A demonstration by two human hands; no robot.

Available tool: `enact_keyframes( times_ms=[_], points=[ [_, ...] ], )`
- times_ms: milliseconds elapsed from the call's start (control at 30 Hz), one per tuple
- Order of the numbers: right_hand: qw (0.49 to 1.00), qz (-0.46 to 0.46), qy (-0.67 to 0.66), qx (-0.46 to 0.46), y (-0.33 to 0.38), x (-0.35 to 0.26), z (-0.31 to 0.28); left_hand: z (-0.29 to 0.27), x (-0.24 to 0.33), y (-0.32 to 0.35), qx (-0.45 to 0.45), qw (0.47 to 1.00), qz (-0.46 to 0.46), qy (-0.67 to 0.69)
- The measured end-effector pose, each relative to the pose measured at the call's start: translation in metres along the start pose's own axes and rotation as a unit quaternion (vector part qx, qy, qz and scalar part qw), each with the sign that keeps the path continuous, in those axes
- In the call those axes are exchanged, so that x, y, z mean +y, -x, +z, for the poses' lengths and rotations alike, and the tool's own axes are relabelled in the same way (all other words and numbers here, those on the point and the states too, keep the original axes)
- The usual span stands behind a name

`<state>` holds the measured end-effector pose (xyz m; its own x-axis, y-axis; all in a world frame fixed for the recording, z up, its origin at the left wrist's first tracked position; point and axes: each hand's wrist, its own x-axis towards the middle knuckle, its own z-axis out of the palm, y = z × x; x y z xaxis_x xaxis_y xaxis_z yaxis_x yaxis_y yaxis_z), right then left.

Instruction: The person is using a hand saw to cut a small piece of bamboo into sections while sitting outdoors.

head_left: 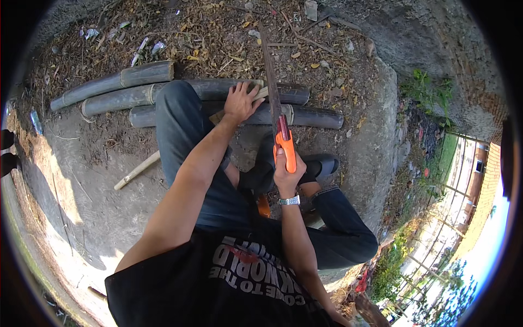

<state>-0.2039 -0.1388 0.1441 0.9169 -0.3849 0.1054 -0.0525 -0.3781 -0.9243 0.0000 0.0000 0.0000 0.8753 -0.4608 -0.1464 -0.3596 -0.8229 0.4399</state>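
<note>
My right hand [289,173] is wrapped round the orange handle of a handsaw [286,147]. The saw's long, brownish blade points away from me and crosses above the dark bamboo poles. My left hand [243,103] grips a bamboo pole [213,88] from above, just left of the blade, its fingers bent over the far side. A pale split or cut edge of bamboo shows by its fingertips. To the right of the blade lies a dark bamboo length [295,95]. A nearer bamboo pole [318,117] runs under the saw. Whether the teeth touch bamboo is unclear.
Two more bamboo poles [121,80] extend to the left, partly behind my bent left knee [177,106]. A thin pale stick [137,170] lies on the dirt beside that leg. Dry leaves and litter cover the far ground. A concrete edge [385,109] curves along the right.
</note>
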Motion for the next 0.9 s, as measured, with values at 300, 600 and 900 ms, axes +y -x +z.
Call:
enact_keyframes(
  times_ms=[300, 600, 900],
  points=[
    [0.997, -0.035, 0.074, -0.014, -0.016, 0.018, 0.001, -0.007, -0.006, -0.016, 0.098, 0.991, -0.068, -0.058],
    [0.995, 0.009, 0.062, -0.081, -0.020, 0.050, -0.004, -0.021, 0.002, -0.017, -0.004, 0.993, -0.083, -0.087],
    [0.991, 0.050, 0.063, -0.104, -0.035, 0.055, -0.003, -0.015, -0.002, -0.018, -0.019, 0.993, -0.092, -0.074]
  ],
)
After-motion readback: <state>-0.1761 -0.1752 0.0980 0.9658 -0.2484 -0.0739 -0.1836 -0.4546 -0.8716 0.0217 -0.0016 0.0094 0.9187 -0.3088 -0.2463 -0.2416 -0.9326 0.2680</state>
